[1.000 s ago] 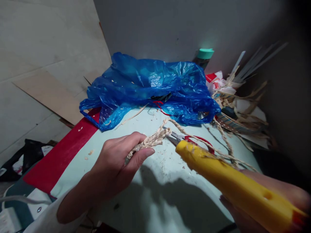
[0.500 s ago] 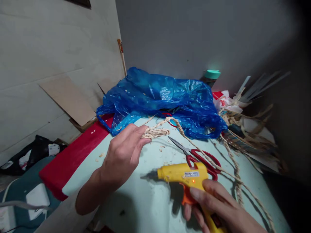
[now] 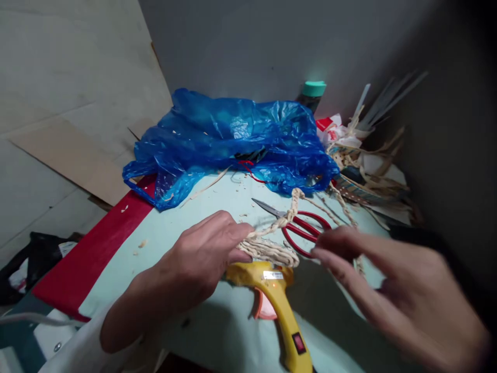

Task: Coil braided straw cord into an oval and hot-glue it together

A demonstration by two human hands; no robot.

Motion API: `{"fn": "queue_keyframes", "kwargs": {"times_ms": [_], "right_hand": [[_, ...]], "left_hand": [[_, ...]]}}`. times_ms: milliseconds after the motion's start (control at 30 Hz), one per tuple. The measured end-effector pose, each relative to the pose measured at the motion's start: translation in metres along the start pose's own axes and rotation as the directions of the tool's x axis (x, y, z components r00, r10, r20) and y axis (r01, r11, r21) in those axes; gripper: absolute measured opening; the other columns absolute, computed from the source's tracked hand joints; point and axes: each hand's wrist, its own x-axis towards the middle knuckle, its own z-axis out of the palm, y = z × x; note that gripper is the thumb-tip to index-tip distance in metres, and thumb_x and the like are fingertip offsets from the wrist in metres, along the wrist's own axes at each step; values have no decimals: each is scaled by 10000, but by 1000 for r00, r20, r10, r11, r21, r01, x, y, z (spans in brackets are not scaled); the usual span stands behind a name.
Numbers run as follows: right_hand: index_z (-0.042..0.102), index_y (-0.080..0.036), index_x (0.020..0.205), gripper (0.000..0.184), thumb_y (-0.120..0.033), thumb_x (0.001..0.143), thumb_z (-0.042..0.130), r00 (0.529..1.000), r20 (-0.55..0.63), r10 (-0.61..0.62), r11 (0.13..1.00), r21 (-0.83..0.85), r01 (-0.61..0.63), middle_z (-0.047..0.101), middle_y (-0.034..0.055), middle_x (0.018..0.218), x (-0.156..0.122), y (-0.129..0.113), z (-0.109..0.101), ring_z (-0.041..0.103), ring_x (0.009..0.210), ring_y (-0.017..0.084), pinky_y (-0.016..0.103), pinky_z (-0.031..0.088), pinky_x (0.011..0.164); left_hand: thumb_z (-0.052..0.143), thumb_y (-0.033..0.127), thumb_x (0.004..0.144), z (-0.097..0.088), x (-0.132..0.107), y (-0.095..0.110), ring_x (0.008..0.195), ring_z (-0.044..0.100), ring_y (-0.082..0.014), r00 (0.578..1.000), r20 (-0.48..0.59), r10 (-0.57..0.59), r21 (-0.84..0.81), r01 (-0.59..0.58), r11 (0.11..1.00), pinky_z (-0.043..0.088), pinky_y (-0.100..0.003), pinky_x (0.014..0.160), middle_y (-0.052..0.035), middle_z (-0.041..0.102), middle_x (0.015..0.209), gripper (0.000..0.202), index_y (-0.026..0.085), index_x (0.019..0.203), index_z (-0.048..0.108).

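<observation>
My left hand (image 3: 202, 259) pinches the coiled end of a pale braided straw cord (image 3: 267, 249) just above the table. The cord runs on from the coil, over the red-handled scissors (image 3: 301, 228), toward the right. A yellow glue gun (image 3: 277, 300) lies on the pale green table top (image 3: 217, 316) right under the coil, its nozzle hidden under my left hand and its handle toward me. My right hand (image 3: 392, 290) hovers to the right of the coil, blurred, fingers spread and holding nothing, fingertips close to the cord and the scissors' handles.
A crumpled blue plastic bag (image 3: 233, 140) lies at the back of the table. A teal-capped bottle (image 3: 312, 93) stands behind it. Straw strips and scraps (image 3: 368, 150) pile at the back right. A red strip (image 3: 93, 248) edges the table on the left.
My right hand has laid the glue gun down on the table and let go of it. My left hand brought the coiled cord nearer, over the gun.
</observation>
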Motion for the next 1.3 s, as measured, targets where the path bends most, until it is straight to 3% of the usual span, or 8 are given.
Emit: {"fn": "queue_keyframes", "kwargs": {"times_ms": [67,133,233,367,467,567,1133,1300], "right_hand": [[640,-161,1176,215,-234,973,638,971,-199,-135,985,-131,110,697,95,1052,7,2,-3,649,918,199,302,508,809],[537,-144,1361,366,-177,997,556,972,-111,-208,972,-138,192,586,148,1380,13,4,-2,517,1280,282,403,411,1082],[539,-194,1335,319,-138,1027,481,960,47,-277,955,-102,280,610,96,1333,18,11,4,515,1285,252,507,275,1203],[598,-188,1123,203,-70,998,488,947,35,-320,943,-89,322,611,41,945,15,16,7,581,932,188,520,346,1130],[596,-177,1018,185,-36,962,491,958,19,-287,957,-33,288,535,33,835,12,10,3,529,820,181,357,474,816],[571,-172,955,194,-4,938,476,963,21,-268,962,59,266,462,16,770,11,3,1,455,705,154,296,392,611],[576,-134,1174,348,7,857,596,947,-48,-319,946,44,321,421,6,770,0,2,7,395,692,149,332,347,612],[599,-106,1195,382,10,831,617,934,-79,-347,934,55,352,459,17,765,0,2,8,432,684,159,343,356,603]], "left_hand": [[476,108,997,0,-1,3,766,588,-156,998,62,29,10,-29,1000,487,-242,709,-26,608,846,198,162,1134,607],[479,112,995,1,0,5,758,581,-154,992,88,87,-15,-86,996,485,-243,693,-16,595,832,198,168,1147,594],[491,151,1007,4,1,6,747,576,-149,987,93,133,-53,-128,990,489,-242,681,-16,593,828,181,168,1162,583],[478,121,998,7,1,5,747,578,-146,988,103,112,-17,-111,994,493,-235,677,-11,583,822,216,170,1176,591],[478,129,996,8,0,3,742,580,-148,989,113,95,-14,-94,995,493,-233,662,-11,586,826,236,169,1197,596],[488,155,1001,9,0,2,734,579,-154,990,111,88,-25,-86,996,487,-239,656,-17,591,828,219,155,1186,604],[441,240,1048,3,5,1,696,557,-137,987,160,21,-76,-9,997,452,-234,671,-1,588,807,197,186,988,621],[450,238,1050,4,2,0,721,553,-134,985,169,25,-54,-16,998,441,-230,686,-1,568,835,170,177,1073,607]]}}
